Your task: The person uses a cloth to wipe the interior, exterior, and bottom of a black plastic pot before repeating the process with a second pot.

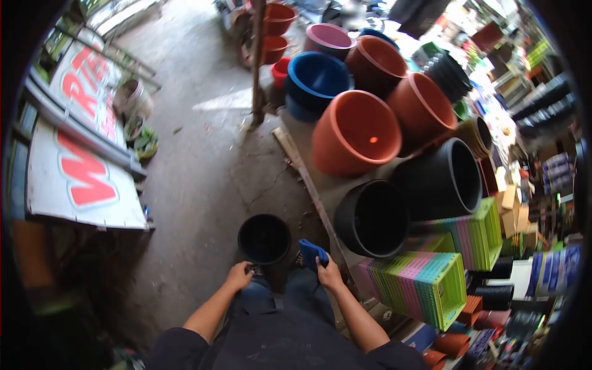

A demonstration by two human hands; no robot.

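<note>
A round black pot (264, 239) with its open top toward me is low in front of my legs. My left hand (239, 276) is at the pot's near left rim, fingers curled; its fingertips seem to grip the rim, though they are partly hidden. In my right hand (329, 273), a folded blue cloth (314, 253) is clasped, just right of the pot and apart from it. Beyond the cloth, to the right, a larger black pot (372, 219) lies tilted with its mouth toward me.
Terracotta pots (356, 133), a blue pot (319, 77) and another black pot (439, 179) crowd the right side. Stacked colourful plastic baskets (413, 287) stand near my right arm. A wooden post (258, 68) rises ahead. A lettered white sign (86, 172) stands left of the concrete floor (191, 166).
</note>
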